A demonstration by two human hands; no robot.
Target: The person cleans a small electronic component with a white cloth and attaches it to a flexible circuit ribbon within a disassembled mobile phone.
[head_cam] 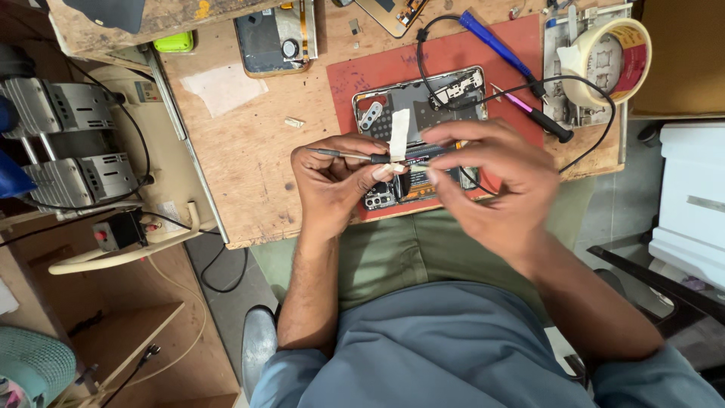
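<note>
1. I see the left hand (332, 181) with its fingers curled together, pinching a thin dark-handled metal tool (355, 156) that lies level over the work.
2. A strip of pale masking tape (398, 136) stands up from the tool near the left fingertips.
3. The right hand (495, 185) is blurred; its fingers are bent inward toward the tool's end, but I cannot tell whether they pinch it.
4. Beneath both hands lies an opened smartphone with its back removed (423, 102), resting on a red rubber mat (347, 75) on the worn wooden bench (249, 159).
5. A blue-handled screwdriver (495, 41) and a roll of beige tape (615, 60) lie beyond, near the bench's far right corner.
</note>
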